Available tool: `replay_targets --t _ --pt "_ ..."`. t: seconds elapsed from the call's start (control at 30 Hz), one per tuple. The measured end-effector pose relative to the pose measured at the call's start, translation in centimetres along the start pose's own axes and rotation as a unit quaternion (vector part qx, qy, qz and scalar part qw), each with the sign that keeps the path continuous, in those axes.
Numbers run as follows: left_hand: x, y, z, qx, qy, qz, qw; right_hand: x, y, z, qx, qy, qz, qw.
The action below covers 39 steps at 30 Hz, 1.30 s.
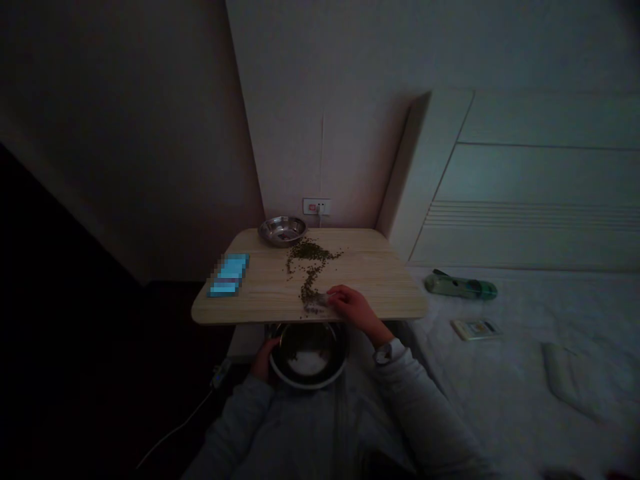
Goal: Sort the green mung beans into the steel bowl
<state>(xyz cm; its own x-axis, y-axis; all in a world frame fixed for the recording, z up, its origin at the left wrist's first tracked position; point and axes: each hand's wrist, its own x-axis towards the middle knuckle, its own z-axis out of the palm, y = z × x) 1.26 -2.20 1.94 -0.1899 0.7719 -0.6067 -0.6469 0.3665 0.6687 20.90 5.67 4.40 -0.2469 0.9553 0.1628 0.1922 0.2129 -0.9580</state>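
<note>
Small dark green beans (309, 251) lie in a pile and a winding trail on the pale wooden table (370, 277). At the trail's near end, my right hand (349, 305) is closed, fingers pinched around a small greyish, blurred thing (320, 299) whose kind I cannot make out. It touches the beans close to the front edge. Below that edge my left hand (263, 360) grips the left rim of a wide metal bowl (307, 383), held over my lap. Some dark specks show inside the bowl.
A smaller metal bowl (283, 232) stands at the table's back left. A blurred-out phone (229, 275) lies at the left. Behind is a wall socket (317, 206) with a plug. On the bed at right are a green bottle (460, 287) and another phone (476, 329).
</note>
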Motion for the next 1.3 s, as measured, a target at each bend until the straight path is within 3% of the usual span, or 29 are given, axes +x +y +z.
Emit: replay_targets --t 0.2,0.4,0.6,0.83,0.97,1.3 --pt "0.7 -0.4 -0.5 -0.005 -0.021 -0.027 0.999 0.1 -0.2 0.4 -0.007 0.0 0.001 1.0" --pt "1.1 -0.5 -0.7 0.006 -0.019 -0.008 1.0 -0.2 -0.6 0.6 -0.044 -0.01 0.002 0.999" --pt "-0.3 0.4 0.3 0.01 -0.005 0.0 1.0 -0.1 -0.8 0.3 0.029 -0.024 0.004 0.999" --pt "-1.0 0.7 0.6 0.004 0.0 -0.005 1.0 -1.4 -0.7 -2.1 0.052 0.096 0.045 0.993" --pt "-0.1 0.3 0.1 0.001 -0.012 -0.022 1.0 -2.7 -0.3 -3.5 0.032 0.122 0.043 0.991" --pt "0.2 0.1 0.0 0.005 -0.015 -0.019 1.0 -3.3 -0.5 -2.9 0.016 0.073 0.034 0.997"
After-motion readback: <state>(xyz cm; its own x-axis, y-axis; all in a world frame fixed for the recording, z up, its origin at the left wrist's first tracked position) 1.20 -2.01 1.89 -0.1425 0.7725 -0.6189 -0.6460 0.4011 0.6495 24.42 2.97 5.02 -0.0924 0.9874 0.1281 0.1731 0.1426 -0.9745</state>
